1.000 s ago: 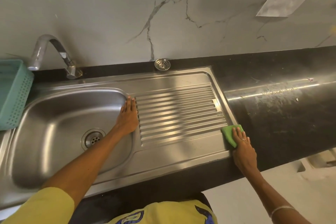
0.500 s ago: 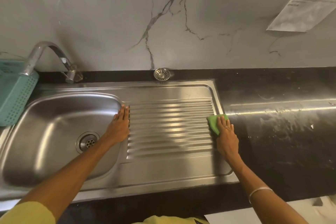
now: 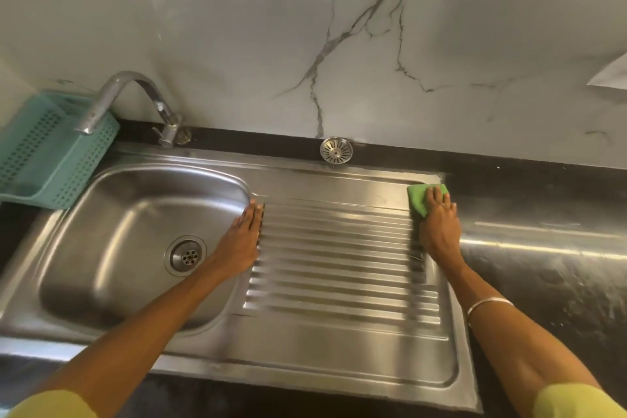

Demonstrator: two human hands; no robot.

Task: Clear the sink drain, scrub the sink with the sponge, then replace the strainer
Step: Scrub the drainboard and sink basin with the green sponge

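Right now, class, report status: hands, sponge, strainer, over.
Left hand flat on sink rim. Right hand pressing sponge at draining board's far right corner. Strainer out, on counter by wall. Nothing blocking.

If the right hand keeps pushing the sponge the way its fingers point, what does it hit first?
The right hand points toward the back wall. The green sponge already sits at the drainboard's far right corner, so it would likely cross the raised sink rim, then the black counter strip. The strainer lies well left.

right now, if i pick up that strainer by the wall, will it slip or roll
The strainer looks like thin, shiny metal, so probably light and a bit slick. It lies flat on the black ledge, so unlikely to roll unless tipped on edge.
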